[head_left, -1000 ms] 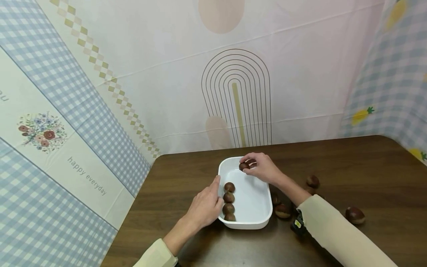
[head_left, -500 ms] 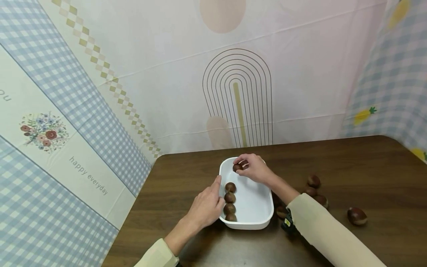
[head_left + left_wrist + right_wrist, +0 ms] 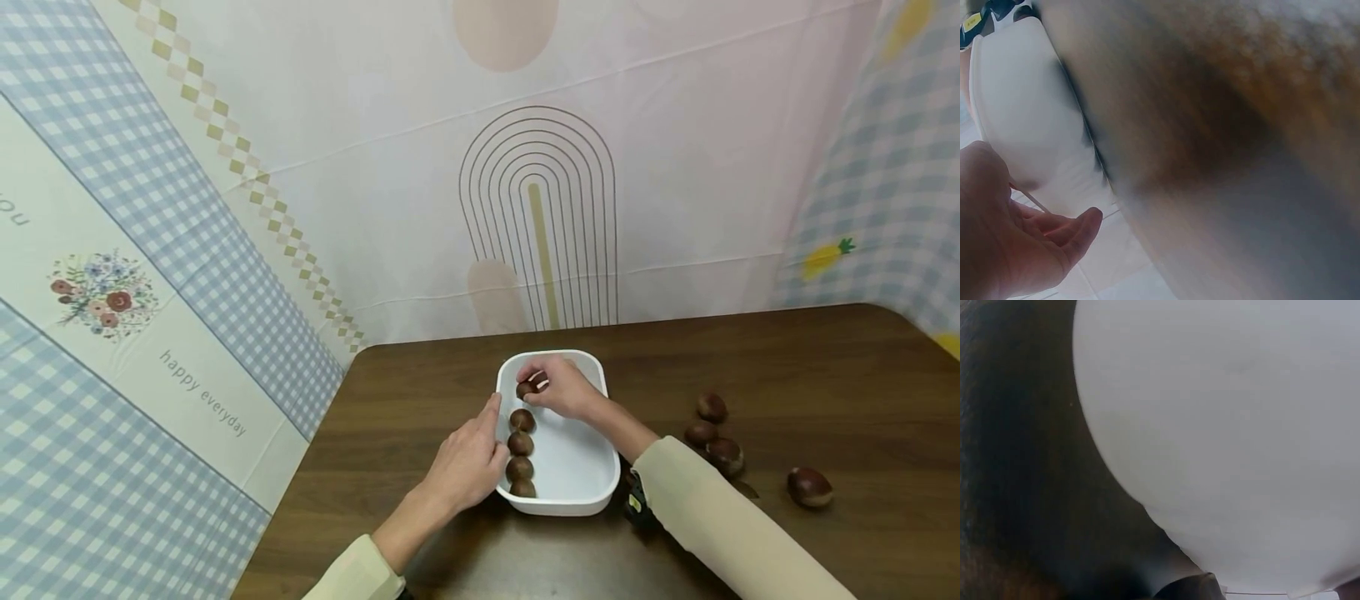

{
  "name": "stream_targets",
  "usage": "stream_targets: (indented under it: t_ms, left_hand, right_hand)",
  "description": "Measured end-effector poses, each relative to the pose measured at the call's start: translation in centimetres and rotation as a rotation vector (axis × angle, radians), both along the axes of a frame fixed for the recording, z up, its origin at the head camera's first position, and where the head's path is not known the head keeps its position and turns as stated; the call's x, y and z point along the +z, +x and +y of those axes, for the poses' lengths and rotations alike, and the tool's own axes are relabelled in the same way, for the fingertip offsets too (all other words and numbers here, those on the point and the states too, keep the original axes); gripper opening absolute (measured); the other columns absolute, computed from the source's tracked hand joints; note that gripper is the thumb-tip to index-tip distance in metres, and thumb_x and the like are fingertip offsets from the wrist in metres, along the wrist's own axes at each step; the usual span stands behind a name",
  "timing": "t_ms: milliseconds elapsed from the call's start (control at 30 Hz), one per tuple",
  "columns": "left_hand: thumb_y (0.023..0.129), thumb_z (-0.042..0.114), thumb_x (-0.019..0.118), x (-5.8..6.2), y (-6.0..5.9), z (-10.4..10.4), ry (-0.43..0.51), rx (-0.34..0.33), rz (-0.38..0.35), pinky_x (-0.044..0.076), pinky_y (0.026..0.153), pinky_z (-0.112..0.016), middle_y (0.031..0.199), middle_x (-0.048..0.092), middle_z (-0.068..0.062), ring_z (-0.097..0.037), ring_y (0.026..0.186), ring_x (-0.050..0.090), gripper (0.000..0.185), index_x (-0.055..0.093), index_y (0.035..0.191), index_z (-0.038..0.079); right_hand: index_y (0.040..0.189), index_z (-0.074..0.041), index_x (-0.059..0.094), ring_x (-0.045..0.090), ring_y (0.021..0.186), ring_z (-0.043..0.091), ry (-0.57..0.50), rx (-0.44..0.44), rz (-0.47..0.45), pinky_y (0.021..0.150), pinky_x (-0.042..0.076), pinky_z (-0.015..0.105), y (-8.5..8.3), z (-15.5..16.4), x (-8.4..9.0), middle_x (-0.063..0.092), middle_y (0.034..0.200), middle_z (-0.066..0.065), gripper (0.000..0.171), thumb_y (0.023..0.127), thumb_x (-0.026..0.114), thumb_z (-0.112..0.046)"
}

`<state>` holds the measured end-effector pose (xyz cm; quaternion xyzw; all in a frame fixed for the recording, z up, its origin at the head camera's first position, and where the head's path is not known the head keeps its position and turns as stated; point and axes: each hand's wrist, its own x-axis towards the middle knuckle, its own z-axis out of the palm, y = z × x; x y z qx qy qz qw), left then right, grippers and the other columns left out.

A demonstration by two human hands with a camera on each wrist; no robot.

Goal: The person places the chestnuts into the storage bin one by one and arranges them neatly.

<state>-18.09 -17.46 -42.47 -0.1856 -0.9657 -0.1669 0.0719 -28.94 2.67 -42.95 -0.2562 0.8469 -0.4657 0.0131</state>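
In the head view, a white rectangular dish (image 3: 570, 500) stands on the table. Along its left side lies a row of several brown chestnuts (image 3: 519, 443). My right hand (image 3: 562, 389) reaches over the dish and pinches another chestnut (image 3: 527, 389) between thumb and fingers, just beyond the far end of that row. Whether this chestnut touches the dish floor is hard to tell. On the dish's left side rests my left hand (image 3: 463, 467), index finger extended along the rim; the left wrist view shows its loose fingers beside the dish wall (image 3: 1029, 106).
Several loose chestnuts (image 3: 724, 457) lie on the wooden table (image 3: 405, 400) right of the dish, one of them (image 3: 810, 487) farther right. My right forearm partly hides that area. A patterned cloth (image 3: 375, 208) hangs behind the table.
My right hand has carried the chestnut left and toward me, closer to the row's far end. My left hand stays on the dish. More loose chestnuts show beside the right sleeve.
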Motion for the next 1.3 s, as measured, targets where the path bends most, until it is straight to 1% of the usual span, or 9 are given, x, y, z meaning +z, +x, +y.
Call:
stream_targets:
  t_ms: [300, 500, 700, 833, 967, 1133, 1300]
  left_hand:
    - [0.098, 0.020, 0.053, -0.1, 0.0, 0.0, -0.006, 0.002, -0.002, 0.053, 0.102, -0.051, 0.156, 0.055, -0.014, -0.031, 0.129, 0.063, 0.068, 0.036, 0.162, 0.005]
    - [0.097, 0.019, 0.054, 0.0, 0.0, 0.0, -0.007, 0.002, 0.000, 0.053, 0.101, -0.051, 0.155, 0.056, -0.014, -0.031, 0.127, 0.064, 0.069, 0.037, 0.162, 0.004]
    - [0.097, 0.019, 0.054, -0.1, 0.0, 0.0, -0.006, 0.001, 0.000, 0.054, 0.100, -0.051, 0.154, 0.057, -0.014, -0.031, 0.126, 0.065, 0.069, 0.036, 0.162, 0.005]
    - [0.097, 0.019, 0.054, -0.2, -0.1, 0.0, -0.007, 0.000, 0.002, 0.054, 0.099, -0.051, 0.154, 0.057, -0.014, -0.030, 0.124, 0.066, 0.069, 0.037, 0.162, 0.005]
    - [0.097, 0.019, 0.054, -0.2, -0.1, 0.0, -0.007, -0.001, 0.001, 0.054, 0.099, -0.051, 0.155, 0.056, -0.013, -0.030, 0.123, 0.066, 0.068, 0.036, 0.162, 0.005]
    - [0.097, 0.018, 0.053, -0.2, -0.1, 0.1, -0.008, -0.002, -0.008, 0.054, 0.099, -0.052, 0.157, 0.055, -0.012, -0.030, 0.123, 0.066, 0.068, 0.036, 0.161, 0.004]
    - [0.097, 0.018, 0.053, -0.1, 0.0, 0.0, -0.008, 0.001, -0.007, 0.054, 0.099, -0.052, 0.156, 0.055, -0.013, -0.032, 0.123, 0.066, 0.068, 0.036, 0.161, 0.004]
  right_hand:
    - [0.103, 0.003, 0.073, 0.075, 0.100, 0.031, 0.054, 0.023, -0.021, 0.083, 0.060, 0.033, 0.0, -0.4, -0.5, 0.076, 0.103, 0.015, 0.021, 0.083, 0.073, 0.007]
    - [0.106, 0.006, 0.072, 0.075, 0.105, 0.036, 0.046, 0.051, -0.019, 0.090, 0.061, 0.039, 0.1, -0.4, -0.6, 0.075, 0.108, 0.020, 0.020, 0.086, 0.071, 0.006]
    - [0.111, 0.005, 0.071, 0.074, 0.109, 0.036, 0.048, 0.025, -0.046, 0.093, 0.060, 0.042, 0.3, -0.3, -0.4, 0.074, 0.114, 0.020, 0.023, 0.088, 0.070, 0.004]
    - [0.115, 0.005, 0.071, 0.073, 0.112, 0.038, 0.036, 0.002, -0.029, 0.095, 0.059, 0.043, 0.4, -0.1, -0.2, 0.074, 0.118, 0.021, 0.025, 0.090, 0.070, 0.002]
    - [0.119, 0.004, 0.070, 0.072, 0.115, 0.039, -0.010, -0.021, -0.024, 0.097, 0.058, 0.045, 0.5, 0.0, 0.0, 0.073, 0.122, 0.021, 0.028, 0.092, 0.070, 0.001]
    - [0.125, 0.003, 0.068, 0.071, 0.117, 0.038, -0.085, -0.050, -0.026, 0.097, 0.059, 0.043, 0.5, 0.4, 0.3, 0.072, 0.125, 0.020, 0.030, 0.094, 0.070, -0.001]
    - [0.130, 0.002, 0.066, 0.070, 0.120, 0.039, -0.204, -0.054, -0.026, 0.094, 0.060, 0.040, 0.8, 1.2, 1.2, 0.071, 0.129, 0.022, 0.034, 0.096, 0.070, -0.003]
